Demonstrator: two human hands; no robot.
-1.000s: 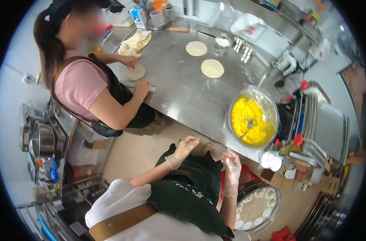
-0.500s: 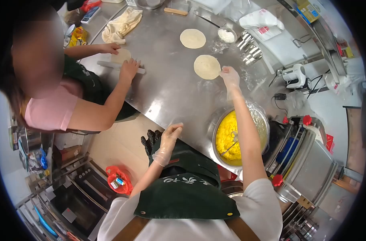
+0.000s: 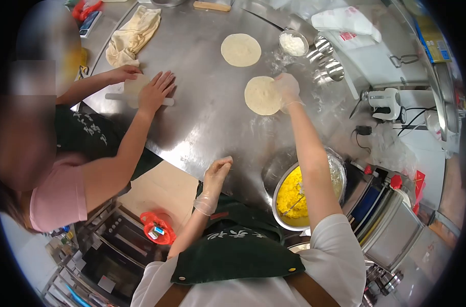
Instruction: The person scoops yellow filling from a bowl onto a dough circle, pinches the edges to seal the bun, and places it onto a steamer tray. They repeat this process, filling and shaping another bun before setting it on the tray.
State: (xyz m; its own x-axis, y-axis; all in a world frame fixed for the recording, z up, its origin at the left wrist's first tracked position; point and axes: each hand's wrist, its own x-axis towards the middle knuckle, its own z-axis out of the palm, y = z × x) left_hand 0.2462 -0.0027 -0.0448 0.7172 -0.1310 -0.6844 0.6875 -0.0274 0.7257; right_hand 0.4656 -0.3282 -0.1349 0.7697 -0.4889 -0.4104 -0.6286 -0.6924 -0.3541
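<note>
My right hand (image 3: 287, 91), in a clear plastic glove, is at the right edge of a flat round of dough (image 3: 261, 96) on the steel table. Its fingers close over that edge, and the fingertips are partly hidden. A second dough round (image 3: 241, 50) lies farther back. My left hand (image 3: 216, 179), also gloved, hovers by the table's front edge with its fingers curled together and nothing visible in them. Under my right forearm stands a metal bowl (image 3: 280, 217) of yellow filling (image 3: 290, 193), with a utensil stuck in it.
At the left, a co-worker's hands (image 3: 159, 92) roll dough with a white rolling pin (image 3: 114, 96). A cream cloth (image 3: 133, 38) lies behind them. A small bowl of white flour (image 3: 293, 44), metal cups (image 3: 329, 69) and a hand mixer (image 3: 386, 102) are at the right.
My right hand has shifted from the dough round's edge further over it. My left hand stays curled near the table edge. The view has tilted slightly, and the co-worker's hands have moved along the rolling pin.
</note>
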